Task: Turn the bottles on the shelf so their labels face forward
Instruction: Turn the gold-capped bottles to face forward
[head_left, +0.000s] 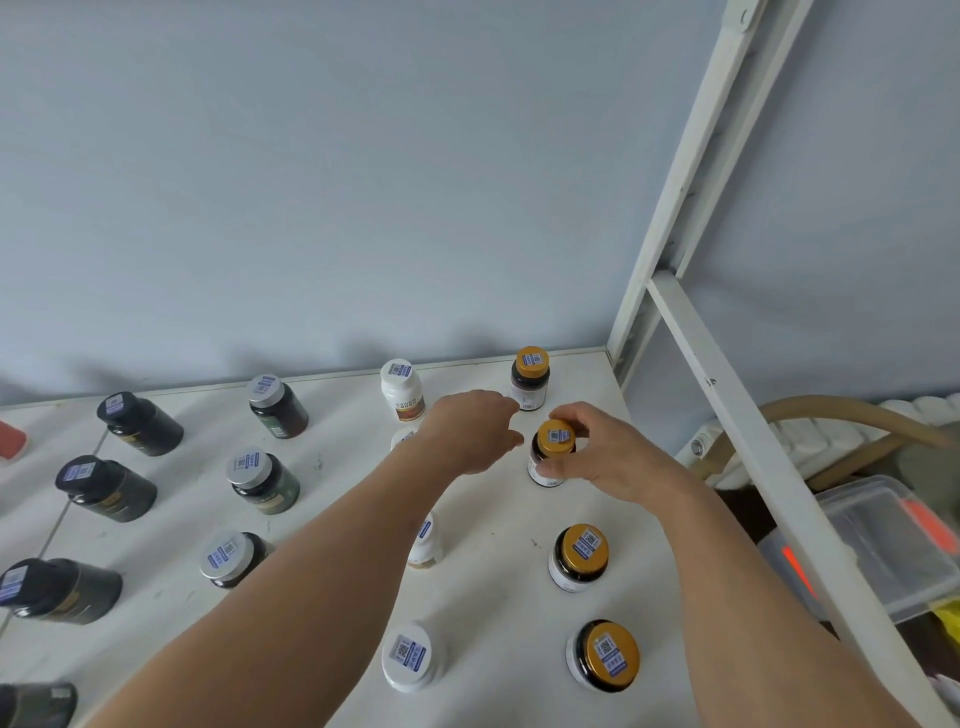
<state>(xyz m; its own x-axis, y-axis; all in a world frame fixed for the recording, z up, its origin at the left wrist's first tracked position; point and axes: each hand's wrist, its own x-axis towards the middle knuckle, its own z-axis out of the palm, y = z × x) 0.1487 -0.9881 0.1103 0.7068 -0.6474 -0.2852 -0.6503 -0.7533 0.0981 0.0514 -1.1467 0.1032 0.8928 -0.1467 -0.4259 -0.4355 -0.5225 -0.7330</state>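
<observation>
Several capped bottles stand in rows on the white shelf (498, 587). My right hand (618, 457) grips a dark bottle with a gold cap (555, 440) in the right-hand row, fingers curled round its top and side. My left hand (470, 431) hovers just left of that bottle with fingers loosely bent, holding nothing; whether it touches the bottle I cannot tell. Behind stands another gold-capped bottle (530, 376), its label partly visible. Two more gold-capped bottles (579, 556) (605, 654) stand nearer me. My left arm hides part of the white-capped bottles (426, 540).
Black-capped bottles (137, 423) and silver-capped green ones (262, 480) fill the left rows. A white bottle (401, 389) stands at the back, another (410, 656) near the front. The white shelf frame (737, 415) borders the right side; a clear plastic box (878, 540) lies beyond it.
</observation>
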